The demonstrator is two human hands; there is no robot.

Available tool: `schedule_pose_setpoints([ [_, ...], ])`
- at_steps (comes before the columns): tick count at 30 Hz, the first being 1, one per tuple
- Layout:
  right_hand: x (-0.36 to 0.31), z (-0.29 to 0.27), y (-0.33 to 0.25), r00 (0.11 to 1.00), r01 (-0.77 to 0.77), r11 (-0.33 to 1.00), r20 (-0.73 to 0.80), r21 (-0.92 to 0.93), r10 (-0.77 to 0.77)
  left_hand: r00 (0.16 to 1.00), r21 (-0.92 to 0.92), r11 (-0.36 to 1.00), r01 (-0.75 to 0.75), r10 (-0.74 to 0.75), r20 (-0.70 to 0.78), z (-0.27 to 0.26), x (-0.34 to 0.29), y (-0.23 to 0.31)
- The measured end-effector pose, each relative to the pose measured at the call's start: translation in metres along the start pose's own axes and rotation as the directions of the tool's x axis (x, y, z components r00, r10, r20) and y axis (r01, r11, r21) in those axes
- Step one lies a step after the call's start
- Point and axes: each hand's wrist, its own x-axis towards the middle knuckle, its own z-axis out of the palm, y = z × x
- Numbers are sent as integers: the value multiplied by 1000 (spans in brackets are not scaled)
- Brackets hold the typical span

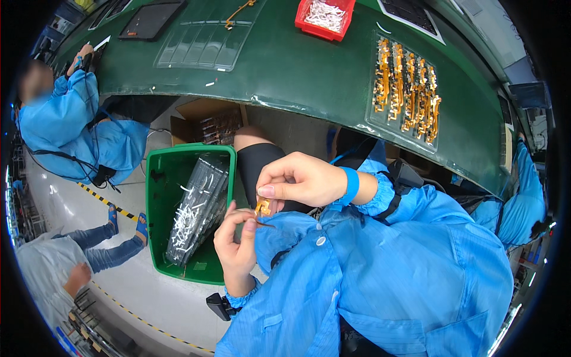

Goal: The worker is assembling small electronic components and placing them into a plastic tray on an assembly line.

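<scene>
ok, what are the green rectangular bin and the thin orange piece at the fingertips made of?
Green rectangular bin: likely moulded plastic, semi-gloss; uniform colour, lipped rim. Thin orange piece: possibly polymer film, glossy; amber sheen, but too small to confirm.

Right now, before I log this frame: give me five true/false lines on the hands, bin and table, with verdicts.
1. The left hand and right hand are both at a small orange part. True.
2. The blue band is on the left wrist. False: it is on the right wrist.
3. The green bin has white strips in it. True.
4. The red box is empty. False: it holds a pile of white pieces.
5. The clear tray of orange and black parts lies on the floor. False: it lies on the green table.
</scene>
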Motion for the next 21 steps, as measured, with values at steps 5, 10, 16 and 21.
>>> schedule_pose_setpoints([
  [5,-16,-13,-3,997,-27,1000,-66,-2,27,976,-362,914,184,-125,180,16,5,7],
  [10,-30,-23,-4,992,-23,999,-126,-49,17,966,-701,667,254,-134,222,20,10,3],
  [16,-35,-37,5,930,107,829,-240,-548,-279,953,-447,845,293,-218,211,23,18,17],
  [21,-37,-33,-19,956,239,762,9,-602,-293,947,-341,895,286,-211,241,29,27,27],
])
